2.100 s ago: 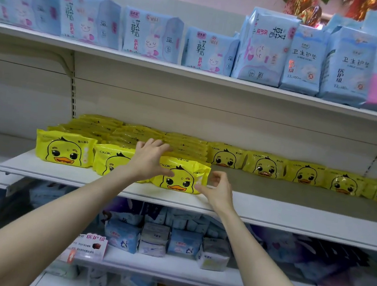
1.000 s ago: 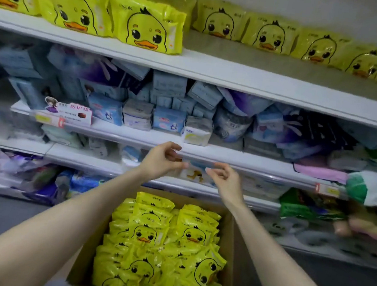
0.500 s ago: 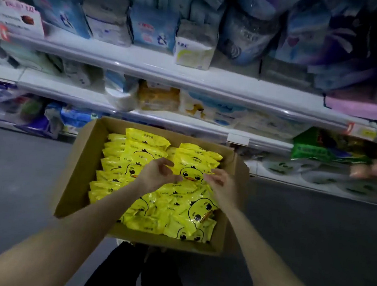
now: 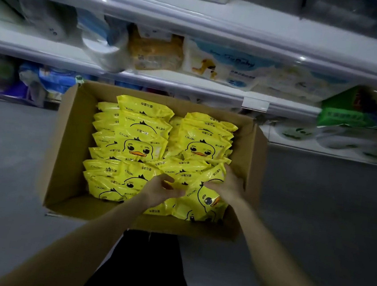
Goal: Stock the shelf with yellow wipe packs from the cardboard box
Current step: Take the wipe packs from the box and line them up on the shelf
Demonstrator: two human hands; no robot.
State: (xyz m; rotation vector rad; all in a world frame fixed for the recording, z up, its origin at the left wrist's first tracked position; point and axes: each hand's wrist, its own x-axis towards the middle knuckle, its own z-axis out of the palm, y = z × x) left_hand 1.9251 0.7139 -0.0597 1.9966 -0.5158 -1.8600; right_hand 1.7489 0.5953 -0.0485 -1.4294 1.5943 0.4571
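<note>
Yellow, glossy plastic is what both hands are into: the left hand (image 4: 162, 190) and the right hand (image 4: 227, 186) are curled around the ends of one yellow duck-printed wipe pack (image 4: 193, 178) lying on top of the pile at the near right corner of the open brown cardboard box (image 4: 71, 144). Both look closed on it, though the fingertips are partly buried.

Slick film is the likely trouble. A pack pinched only by its ends could sag or slip out on the lift, and a neighbouring pack (they overlap loosely here) may be dragged up and spill over the near wall of the box onto the grey floor (image 4: 315, 214).

Around this, the remaining yellow packs (image 4: 141, 142) stand in rows toward the far wall of the box. Directly above the box's far edge juts the white lower shelf (image 4: 189, 85), crowded with blurred goods; a pack raised straight up could knock its front edge.
</note>
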